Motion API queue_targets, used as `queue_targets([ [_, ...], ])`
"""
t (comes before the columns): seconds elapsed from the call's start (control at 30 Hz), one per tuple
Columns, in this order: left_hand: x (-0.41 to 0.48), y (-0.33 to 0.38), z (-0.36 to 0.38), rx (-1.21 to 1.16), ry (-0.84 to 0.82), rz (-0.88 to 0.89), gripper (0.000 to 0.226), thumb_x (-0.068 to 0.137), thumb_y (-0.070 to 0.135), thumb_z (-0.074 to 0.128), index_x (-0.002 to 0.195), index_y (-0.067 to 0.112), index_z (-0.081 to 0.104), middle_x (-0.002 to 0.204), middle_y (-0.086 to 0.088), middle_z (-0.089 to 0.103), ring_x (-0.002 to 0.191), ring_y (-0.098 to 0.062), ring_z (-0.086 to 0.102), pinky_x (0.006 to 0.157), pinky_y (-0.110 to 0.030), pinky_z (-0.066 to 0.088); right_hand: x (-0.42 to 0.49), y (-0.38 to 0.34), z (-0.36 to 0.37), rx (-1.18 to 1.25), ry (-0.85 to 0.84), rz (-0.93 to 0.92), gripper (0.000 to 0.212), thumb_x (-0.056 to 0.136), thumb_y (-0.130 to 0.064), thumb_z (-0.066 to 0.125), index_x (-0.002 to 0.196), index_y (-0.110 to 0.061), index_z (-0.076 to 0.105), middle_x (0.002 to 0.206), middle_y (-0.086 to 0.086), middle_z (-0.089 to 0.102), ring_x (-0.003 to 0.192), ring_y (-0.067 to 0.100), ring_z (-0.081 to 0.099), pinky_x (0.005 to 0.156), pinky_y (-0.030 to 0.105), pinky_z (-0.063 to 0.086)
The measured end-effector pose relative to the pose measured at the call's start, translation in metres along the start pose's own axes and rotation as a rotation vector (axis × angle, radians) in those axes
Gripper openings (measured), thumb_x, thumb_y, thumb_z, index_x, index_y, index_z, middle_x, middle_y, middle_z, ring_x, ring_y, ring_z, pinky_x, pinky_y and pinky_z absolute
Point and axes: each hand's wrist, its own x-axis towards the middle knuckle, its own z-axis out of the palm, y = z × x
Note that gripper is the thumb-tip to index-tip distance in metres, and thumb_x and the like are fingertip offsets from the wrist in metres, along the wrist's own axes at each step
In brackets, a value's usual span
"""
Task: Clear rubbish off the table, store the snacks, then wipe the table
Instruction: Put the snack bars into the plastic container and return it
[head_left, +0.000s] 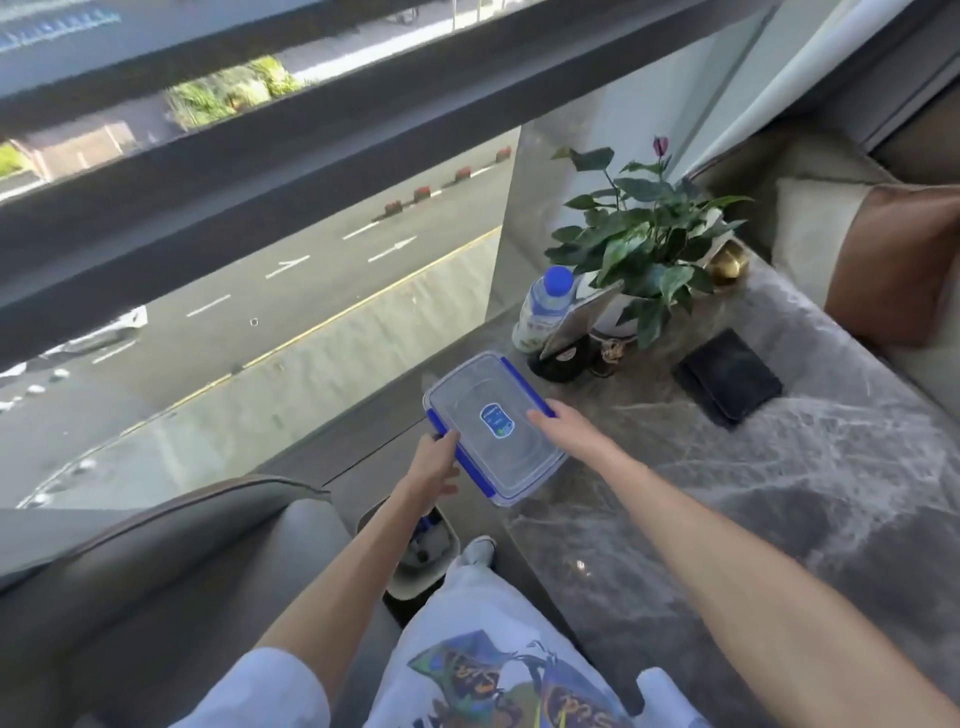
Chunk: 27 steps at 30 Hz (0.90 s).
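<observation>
1. Both hands are holding the box (496, 428), a clear lidded container with blue clips, at the tabletop (779, 493) edge. It is sitting level, its near corner overhanging the edge.
2. The left hand (435, 462) is gripping the left long side; its fingers (445, 440) are curling onto the blue clip, thumb underneath.
3. The right hand (563, 423) is resting on the lid, its fingers (540, 415) lying flat and extended toward the right clip, not curled around anything.
4. Judgement: the step looks like closing or securing the box for storing snacks. Contents cannot be told through the lid.
5. To do it well: keep the right palm pressing the lid flat, snap each clip fully, and slide the box inward from the edge first.
6. A bin (426, 551) is standing on the floor below the left fingers; a dropped box could land there.
</observation>
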Motion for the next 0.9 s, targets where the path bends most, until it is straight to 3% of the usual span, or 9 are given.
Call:
queue_targets([
  [0.17, -0.009, -0.004, 0.004, -0.094, -0.041, 0.034, 0.048, 0.091, 0.025, 0.059, 0.132, 0.013, 0.038, 0.121, -0.012, 0.062, 0.092, -0.024, 0.069, 0.074, -0.043, 0.061, -0.008, 0.008, 0.001, 0.138, 0.021, 0.018, 0.038, 0.094, -0.034, 0.054, 0.126, -0.013, 0.06, 0.121, 0.006, 0.066, 0.107, 0.022, 0.064, 0.095, 0.037, 0.051],
  [0.37, -0.018, -0.001, 0.026, -0.063, -0.116, 0.061, 0.05, 0.089, 0.012, 0.062, 0.13, 0.015, 0.033, 0.116, -0.017, 0.062, 0.087, -0.025, 0.069, 0.073, -0.046, 0.061, -0.029, 0.06, -0.012, 0.327, 0.223, 0.06, 0.038, 0.09, -0.018, 0.064, 0.124, -0.004, 0.056, 0.122, 0.014, 0.062, 0.112, 0.025, 0.06, 0.101, 0.035, 0.047],
  [0.47, -0.025, 0.005, 0.06, 0.025, -0.187, 0.09, 0.045, 0.088, 0.006, 0.061, 0.125, 0.014, 0.036, 0.104, -0.013, 0.062, 0.078, -0.021, 0.066, 0.061, -0.04, 0.061, -0.056, 0.105, -0.028, 0.472, 0.313, 0.088, 0.038, 0.087, -0.011, 0.067, 0.123, -0.002, 0.057, 0.11, 0.015, 0.063, 0.098, 0.021, 0.059, 0.09, 0.031, 0.047],
  [0.57, -0.034, 0.004, 0.11, 0.127, -0.269, 0.136, 0.039, 0.089, 0.003, 0.059, 0.122, 0.012, 0.041, 0.095, -0.009, 0.057, 0.072, -0.019, 0.06, 0.048, -0.034, 0.058, -0.092, 0.157, -0.043, 0.621, 0.394, 0.145, 0.04, 0.086, -0.009, 0.069, 0.125, -0.004, 0.057, 0.109, 0.014, 0.063, 0.096, 0.019, 0.059, 0.084, 0.028, 0.051],
  [0.67, -0.044, -0.007, 0.175, 0.231, -0.391, 0.178, 0.039, 0.09, 0.004, 0.059, 0.125, 0.01, 0.044, 0.095, -0.006, 0.055, 0.068, -0.019, 0.058, 0.055, -0.036, 0.057, -0.135, 0.218, -0.056, 0.827, 0.511, 0.169, 0.039, 0.09, -0.003, 0.063, 0.129, 0.0, 0.057, 0.109, 0.017, 0.066, 0.09, 0.019, 0.061, 0.073, 0.019, 0.052],
  [0.8, -0.075, -0.039, 0.27, 0.378, -0.588, 0.201, 0.043, 0.092, 0.003, 0.057, 0.133, 0.009, 0.043, 0.087, -0.006, 0.057, 0.07, -0.017, 0.058, 0.057, -0.034, 0.056, -0.203, 0.302, -0.062, 1.026, 0.651, 0.261, 0.034, 0.093, -0.009, 0.061, 0.126, -0.003, 0.06, 0.11, 0.008, 0.068, 0.092, 0.016, 0.062, 0.083, 0.028, 0.05],
  [0.9, -0.103, -0.081, 0.339, 0.483, -0.663, 0.187, 0.046, 0.092, -0.001, 0.055, 0.135, 0.005, 0.042, 0.081, -0.006, 0.057, 0.066, -0.017, 0.055, 0.057, -0.032, 0.053, -0.252, 0.366, -0.056, 1.142, 0.762, 0.35, 0.037, 0.093, -0.009, 0.062, 0.128, 0.001, 0.059, 0.121, 0.017, 0.067, 0.101, 0.021, 0.061, 0.096, 0.039, 0.048],
])
